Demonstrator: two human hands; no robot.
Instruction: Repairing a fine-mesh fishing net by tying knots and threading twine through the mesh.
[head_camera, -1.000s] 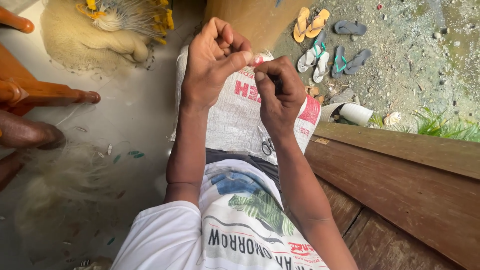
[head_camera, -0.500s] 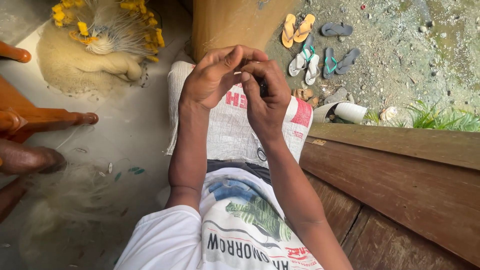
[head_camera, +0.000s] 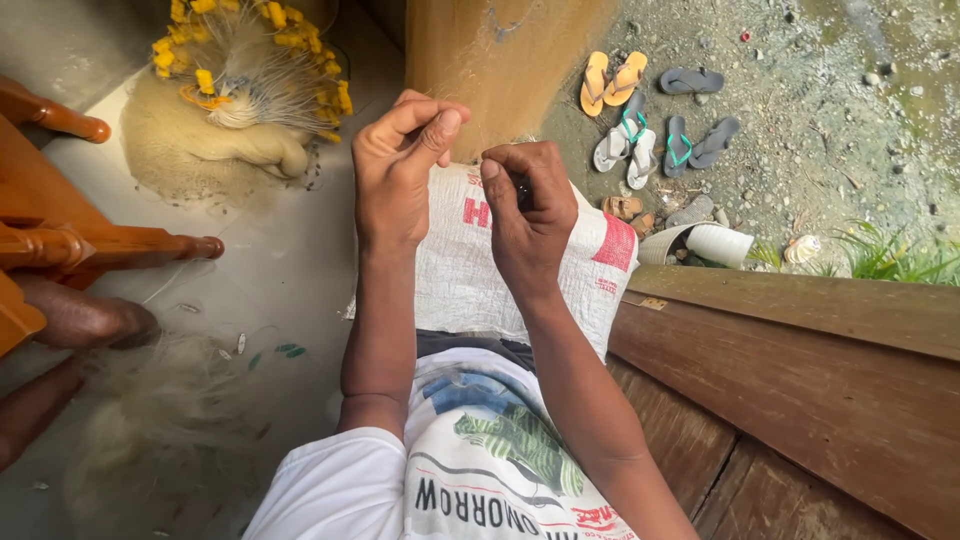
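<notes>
1. At the far left, a wooden chair frame (head_camera: 60, 240) stood on the pale floor (head_camera: 270, 260), with part of another person's limb (head_camera: 75, 318) resting beneath it.
2. Far and left of centre lay a heaped fishing net with yellow floats (head_camera: 245, 70), and a looser, paler pile of netting (head_camera: 170, 400) lay nearer on the floor.
3. The left hand (head_camera: 400, 165) was raised over the lap, thumb and forefinger pinched narrowly together as if on a very fine line; the line itself was too thin to make out.
4. Just right of it, almost touching, the right hand (head_camera: 528, 215) was curled closed around a small dark object (head_camera: 522, 190), mostly hidden, so what it was could not be told.
5. Both hands hovered above a white woven sack (head_camera: 470, 280) with red patches, spread across the person's lap. It lay directly beneath and slightly beyond the hands, its long side running left to right.
6. The two hands were about equally close to the sack; the fine work sat between the fingertips, the left hand a little farther away and higher.
7. To the right, brown wooden boards (head_camera: 800, 380) ran diagonally.
8. Beyond them, on gravel ground (head_camera: 820, 150), several pairs of flip-flops (head_camera: 650, 120) lay scattered, with grass (head_camera: 890, 260) at the far right.
</notes>
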